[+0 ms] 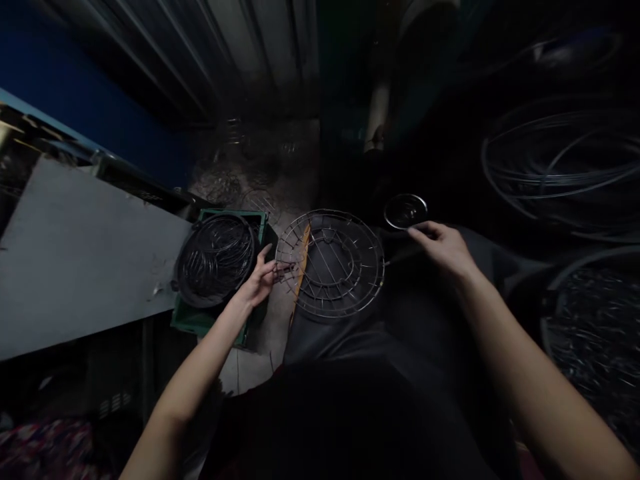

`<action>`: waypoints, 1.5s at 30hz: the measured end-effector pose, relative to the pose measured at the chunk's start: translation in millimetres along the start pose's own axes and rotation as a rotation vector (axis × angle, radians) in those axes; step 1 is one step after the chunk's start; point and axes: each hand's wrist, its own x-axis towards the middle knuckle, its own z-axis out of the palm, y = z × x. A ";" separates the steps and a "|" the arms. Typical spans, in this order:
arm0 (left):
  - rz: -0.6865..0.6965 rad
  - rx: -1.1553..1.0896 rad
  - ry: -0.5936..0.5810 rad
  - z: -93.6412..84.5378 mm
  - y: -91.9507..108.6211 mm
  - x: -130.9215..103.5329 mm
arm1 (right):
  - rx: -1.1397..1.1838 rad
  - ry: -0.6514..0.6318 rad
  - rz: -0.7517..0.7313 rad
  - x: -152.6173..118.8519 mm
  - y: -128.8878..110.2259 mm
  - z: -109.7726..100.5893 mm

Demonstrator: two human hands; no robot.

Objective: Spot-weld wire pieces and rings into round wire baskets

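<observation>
Left hand (259,281) at left rim of wire rack (329,257), cannot tell if pinching; right hand (443,250) pinches small ring (406,212) by near edge. Slack fingertips could drop ring.

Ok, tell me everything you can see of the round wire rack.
The round wire rack looks like grey metal: concentric rings, short radial wires and straight bars crossing the centre. It appears whole, lying roughly flat, face up to the camera, over the dark lap; whether it touches cannot be told. The left hand is at its left rim, fingers showing through.
</observation>
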 end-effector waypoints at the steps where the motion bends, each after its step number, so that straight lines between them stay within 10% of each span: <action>1: -0.002 -0.009 -0.007 1.2 -1.0 -0.1 | 0.007 -0.016 -0.002 1.6 -1.0 0.4; 12: -0.056 -0.016 -0.013 7.5 0.5 -10.6 | -0.101 -0.340 -0.058 34.1 -38.9 30.3; 17: -0.059 -0.015 -0.034 4.9 -1.2 -9.9 | -0.097 -0.287 0.018 26.7 -35.8 24.2; 26: -0.024 -0.009 -0.047 8.7 2.2 -8.7 | 0.339 -0.462 0.148 -1.0 -44.3 15.3; 35: 0.187 0.015 -0.067 48.8 67.6 -18.9 | 0.406 -0.356 -0.018 7.2 -98.3 -47.5; 45: 0.186 0.124 0.058 84.0 166.2 -19.0 | 0.516 -0.273 -0.012 42.4 -147.7 -47.5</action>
